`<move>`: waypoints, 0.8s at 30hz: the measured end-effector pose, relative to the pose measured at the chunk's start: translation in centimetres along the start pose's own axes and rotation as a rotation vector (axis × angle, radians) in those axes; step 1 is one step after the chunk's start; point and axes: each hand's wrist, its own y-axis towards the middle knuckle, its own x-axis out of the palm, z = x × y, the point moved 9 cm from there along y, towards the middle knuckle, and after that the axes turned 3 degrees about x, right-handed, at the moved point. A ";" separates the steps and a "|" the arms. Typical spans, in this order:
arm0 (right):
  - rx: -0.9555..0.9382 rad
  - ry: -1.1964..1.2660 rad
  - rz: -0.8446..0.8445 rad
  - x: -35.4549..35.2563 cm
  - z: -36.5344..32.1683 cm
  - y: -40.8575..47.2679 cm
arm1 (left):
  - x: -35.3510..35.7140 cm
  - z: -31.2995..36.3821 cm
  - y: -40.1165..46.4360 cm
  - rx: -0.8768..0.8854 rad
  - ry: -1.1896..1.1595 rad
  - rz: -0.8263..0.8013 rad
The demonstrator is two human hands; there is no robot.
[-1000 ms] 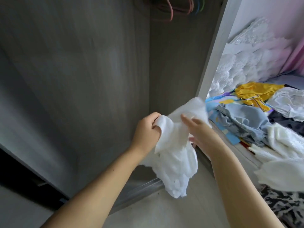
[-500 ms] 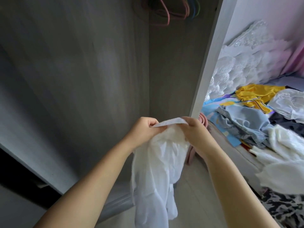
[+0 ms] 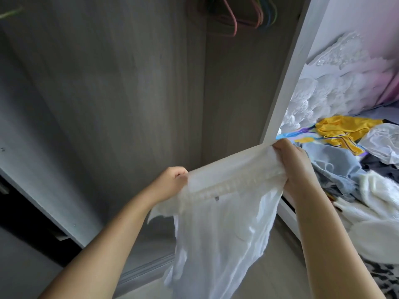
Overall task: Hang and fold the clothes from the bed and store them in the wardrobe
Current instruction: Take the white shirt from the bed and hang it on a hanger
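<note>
White garment [image 3: 218, 223], yellow shirt [image 3: 341, 128], pink hangers [image 3: 228, 20], grey wardrobe [image 3: 129, 93].

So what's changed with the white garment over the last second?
The white garment went from bunched between the hands to stretched out: left hand and right hand pulled apart along its elastic band, and the rest now hangs down. Both hands kept their grip. The hangers and the clothes pile on the bed stayed put.

Home bedroom, open wardrobe [image 3: 129, 93] (hangers [image 3: 233, 20] inside), clothes-strewn bed [image 3: 367, 229]
</note>
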 end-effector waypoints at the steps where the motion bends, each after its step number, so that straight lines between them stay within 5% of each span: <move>1: -0.001 -0.007 0.020 -0.5 0.2 0.2 | -0.9 0.2 0.3 0.025 0.007 0.069; 6: -0.006 -0.042 0.120 -2.6 0.5 1.0 | -4.7 2.3 0.3 0.137 0.319 0.328; 11: -0.039 -0.103 0.140 -3.7 -0.3 1.2 | -6.9 5.2 -0.7 0.320 0.120 0.505; 18: -0.160 -0.071 0.043 -4.2 -1.8 1.7 | -4.8 4.9 0.2 0.150 -0.065 0.051; 24: -0.172 -0.006 0.071 -4.5 -4.0 2.6 | -2.9 6.7 -1.7 0.271 0.364 -0.072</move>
